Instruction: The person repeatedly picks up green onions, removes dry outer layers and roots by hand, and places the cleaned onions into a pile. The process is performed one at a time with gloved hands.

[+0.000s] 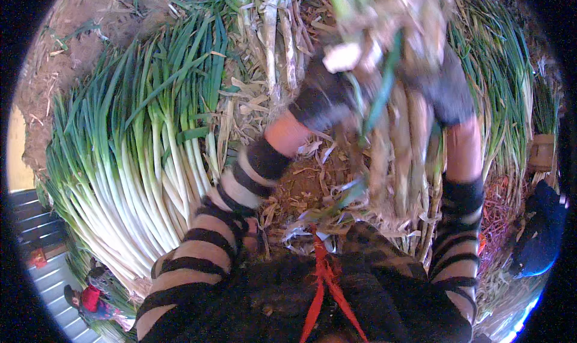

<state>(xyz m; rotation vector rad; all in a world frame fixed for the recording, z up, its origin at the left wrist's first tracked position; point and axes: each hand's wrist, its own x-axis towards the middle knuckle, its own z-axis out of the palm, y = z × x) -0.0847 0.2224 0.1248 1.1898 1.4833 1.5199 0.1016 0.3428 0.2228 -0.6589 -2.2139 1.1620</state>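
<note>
A blurred bundle of unpeeled long green onions (401,32) is raised in front of me, its dry outer leaves hanging down. My left hand (327,90), in a dark glove, is at the bundle's left side. My right hand (451,90), also gloved, is against its right side. Both hands seem closed around the bundle, but the stalks and motion blur hide the fingers. Beneath and nearer to me are more brown, unpeeled stalks (396,162). To my left lies a wide row of cleaned green onions (135,162) with white stems and green tops.
Dry husks (306,180) litter the soil between my arms. Other unpeeled onions (270,41) lie ahead, and a long pile (496,72) runs along the right. Red netting or string (498,221) is at lower right. Another person (92,300) is at far lower left.
</note>
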